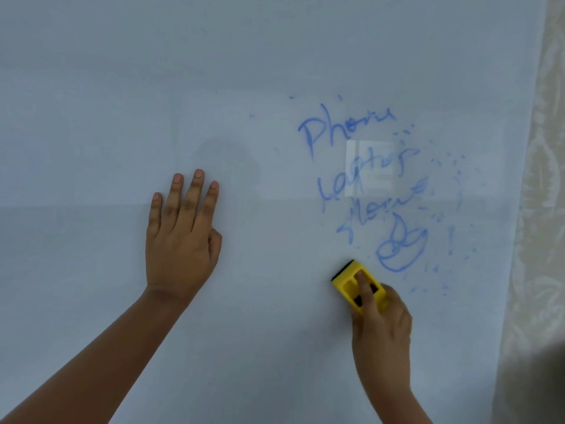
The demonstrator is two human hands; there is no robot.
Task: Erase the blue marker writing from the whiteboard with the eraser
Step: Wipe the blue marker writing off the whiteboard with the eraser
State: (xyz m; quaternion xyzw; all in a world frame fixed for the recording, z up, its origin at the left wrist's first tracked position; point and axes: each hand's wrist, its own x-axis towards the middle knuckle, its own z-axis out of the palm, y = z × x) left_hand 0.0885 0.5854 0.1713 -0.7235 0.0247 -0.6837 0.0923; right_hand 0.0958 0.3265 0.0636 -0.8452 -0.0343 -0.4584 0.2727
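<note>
soft even light; glare patch on whiteboard (371, 166); slight blur

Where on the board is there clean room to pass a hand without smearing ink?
Clear: the whiteboard above the writing, the strip between the left hand and the blue writing, and everything below both hands. Crowded: right side, from the writing out through the ink specks to the curtain, just above the eraser in the right hand.

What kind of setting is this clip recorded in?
Probably a room in a home or small office, though little shows: a wall-mounted whiteboard with blue writing, a pale patterned curtain along its right edge, and a yellow eraser held in the right hand.
</note>
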